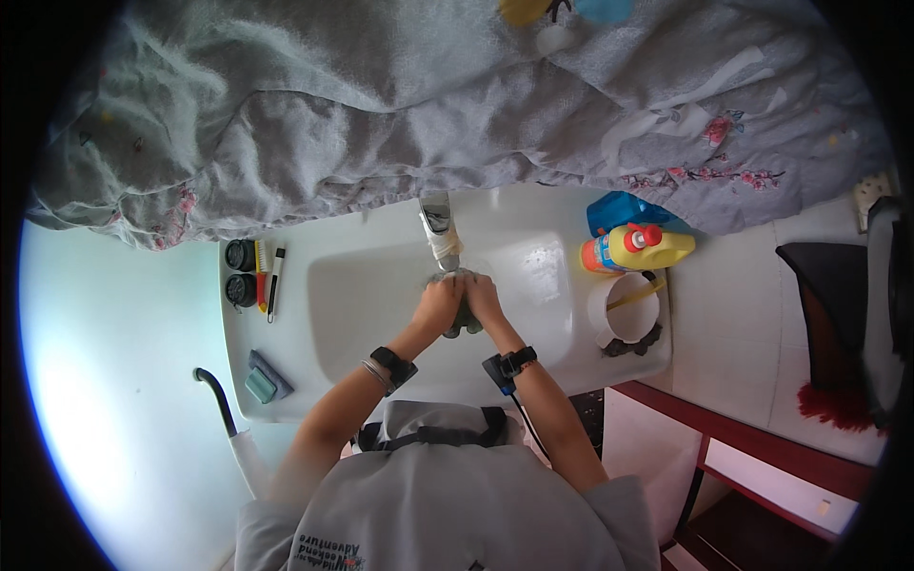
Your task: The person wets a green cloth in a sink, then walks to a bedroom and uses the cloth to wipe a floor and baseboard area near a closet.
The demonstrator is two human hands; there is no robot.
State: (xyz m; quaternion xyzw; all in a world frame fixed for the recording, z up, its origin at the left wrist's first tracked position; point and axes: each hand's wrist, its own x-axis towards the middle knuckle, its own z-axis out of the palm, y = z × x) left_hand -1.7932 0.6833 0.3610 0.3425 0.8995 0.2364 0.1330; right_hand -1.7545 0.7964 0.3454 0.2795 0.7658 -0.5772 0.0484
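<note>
Both hands are together under the spout of a metal faucet (444,239), over the white sink basin (357,300). My left hand (439,300) and my right hand (481,296) grip a dark, wet, greenish-grey thing (464,317) between them; it looks like soaked cloth, but its kind cannot be told. Part of it hangs below the fingers, and more shows above them at the spout. Pale wrapping is wound round the faucet. The fingertips are partly hidden by the backs of the hands.
On the left ledge are two black round containers (240,273), a red-yellow brush (261,278), a pen-like tool (275,285) and a green sponge (260,385) on a grey one. A yellow bottle (653,248), a blue bottle (621,213) and a white mug (603,307) stand right. A grey floral curtain (428,135) hangs beyond.
</note>
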